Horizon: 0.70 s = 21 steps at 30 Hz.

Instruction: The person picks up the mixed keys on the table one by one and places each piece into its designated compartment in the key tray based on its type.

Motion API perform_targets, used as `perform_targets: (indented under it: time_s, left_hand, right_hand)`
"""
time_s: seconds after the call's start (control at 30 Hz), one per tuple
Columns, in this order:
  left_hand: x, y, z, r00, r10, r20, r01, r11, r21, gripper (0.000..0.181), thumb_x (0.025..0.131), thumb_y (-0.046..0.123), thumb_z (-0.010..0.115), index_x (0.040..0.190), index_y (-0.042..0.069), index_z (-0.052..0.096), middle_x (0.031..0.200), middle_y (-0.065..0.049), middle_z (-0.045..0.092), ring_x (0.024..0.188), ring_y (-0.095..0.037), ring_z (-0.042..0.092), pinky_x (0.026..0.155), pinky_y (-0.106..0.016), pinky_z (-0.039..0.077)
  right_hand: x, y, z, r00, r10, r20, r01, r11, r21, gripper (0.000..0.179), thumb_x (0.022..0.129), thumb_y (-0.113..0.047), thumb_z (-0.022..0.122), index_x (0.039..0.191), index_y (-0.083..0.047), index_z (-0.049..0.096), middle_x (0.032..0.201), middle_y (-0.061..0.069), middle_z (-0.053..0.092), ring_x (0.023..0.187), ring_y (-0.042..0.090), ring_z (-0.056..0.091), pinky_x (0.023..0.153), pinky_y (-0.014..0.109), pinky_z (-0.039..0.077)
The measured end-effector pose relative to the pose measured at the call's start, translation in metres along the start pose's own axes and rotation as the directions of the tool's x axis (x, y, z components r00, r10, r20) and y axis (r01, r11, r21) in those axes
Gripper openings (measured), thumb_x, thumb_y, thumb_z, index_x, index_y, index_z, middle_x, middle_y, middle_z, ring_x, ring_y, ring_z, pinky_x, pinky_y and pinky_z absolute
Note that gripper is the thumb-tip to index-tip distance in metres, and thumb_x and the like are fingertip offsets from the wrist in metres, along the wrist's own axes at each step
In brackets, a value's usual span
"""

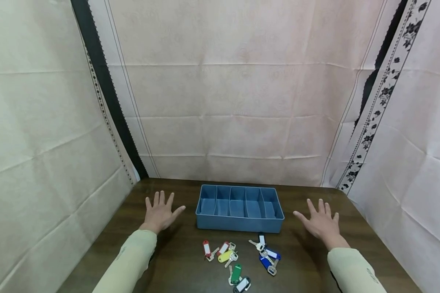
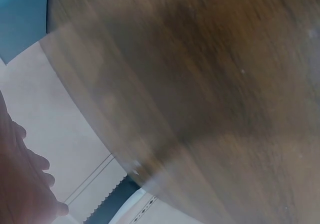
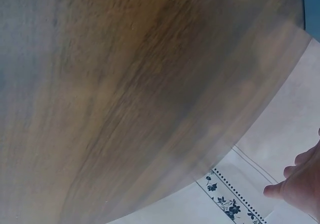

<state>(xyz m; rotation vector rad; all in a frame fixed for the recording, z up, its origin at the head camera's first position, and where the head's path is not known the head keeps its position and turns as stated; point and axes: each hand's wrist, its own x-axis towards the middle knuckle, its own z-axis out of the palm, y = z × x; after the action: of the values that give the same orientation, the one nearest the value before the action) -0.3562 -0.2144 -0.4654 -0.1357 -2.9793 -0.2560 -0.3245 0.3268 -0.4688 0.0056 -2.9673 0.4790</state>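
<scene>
Both hands are spread with straight fingers and hold nothing. My left hand (image 1: 159, 214) is over the table to the left of a blue tray (image 1: 240, 223) divided into several compartments, and my right hand (image 1: 321, 224) is to its right. In front of the tray lie small keys with coloured tags: a red tag (image 1: 207, 248), another red tag (image 1: 223, 248), a yellow tag (image 1: 225, 256), a green tag (image 1: 236, 273) and a black tag (image 1: 242, 285). Further right, blue tags (image 1: 267, 264) with keys overlap beside a dark tag (image 1: 262, 239).
The dark wooden table (image 1: 183, 260) has a rounded edge. Pale cloth curtains (image 1: 242, 101) hang behind it and on both sides, with black strips and a floral border (image 1: 385, 93) at the right.
</scene>
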Motion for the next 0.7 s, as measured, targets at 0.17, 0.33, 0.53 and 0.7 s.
perform_targets:
  time_s: [0.17,0.33,0.53,0.7]
  left_hand:
    - [-0.001,0.003,0.000,1.000,0.009,0.000,-0.009,1.000,0.001,0.087,0.097,0.067,0.038,0.155,0.003,0.030,0.157,-0.035,0.016,0.145,-0.053,0.006,0.109,-0.072,-0.004]
    - [-0.002,0.004,0.000,1.000,0.006,-0.003,-0.006,1.000,0.018,0.086,0.097,0.067,0.040,0.155,0.003,0.030,0.157,-0.034,0.017,0.145,-0.053,0.007,0.109,-0.073,-0.002]
    - [-0.003,0.005,0.000,1.000,0.012,0.001,-0.012,1.000,0.009,0.086,0.097,0.066,0.042,0.154,0.003,0.031,0.157,-0.034,0.018,0.145,-0.052,0.008,0.109,-0.073,-0.001]
    - [-0.003,0.007,0.000,1.000,0.026,0.004,-0.026,0.999,0.021,0.088,0.096,0.069,0.040,0.155,0.004,0.031,0.157,-0.032,0.019,0.146,-0.050,0.009,0.110,-0.072,0.000]
  right_hand:
    - [0.001,-0.005,0.000,1.000,0.002,0.000,-0.002,1.000,-0.005,0.101,0.093,-0.076,0.035,0.154,0.003,0.022,0.154,0.042,0.003,0.139,0.061,0.000,0.101,0.080,-0.002]
    - [0.005,-0.010,0.001,1.000,0.008,0.009,-0.008,1.000,0.015,0.101,0.092,-0.076,0.035,0.155,0.003,0.021,0.154,0.041,0.003,0.139,0.061,0.000,0.102,0.079,-0.003]
    - [0.008,-0.019,0.002,1.000,0.010,0.020,-0.010,1.000,0.028,0.101,0.093,-0.075,0.035,0.155,0.002,0.019,0.155,0.040,0.004,0.140,0.059,0.004,0.105,0.077,0.001]
    - [0.009,-0.030,0.001,1.000,-0.013,0.019,0.012,0.999,0.050,0.100,0.094,-0.074,0.037,0.156,0.002,0.018,0.156,0.039,0.006,0.141,0.058,0.008,0.107,0.075,0.005]
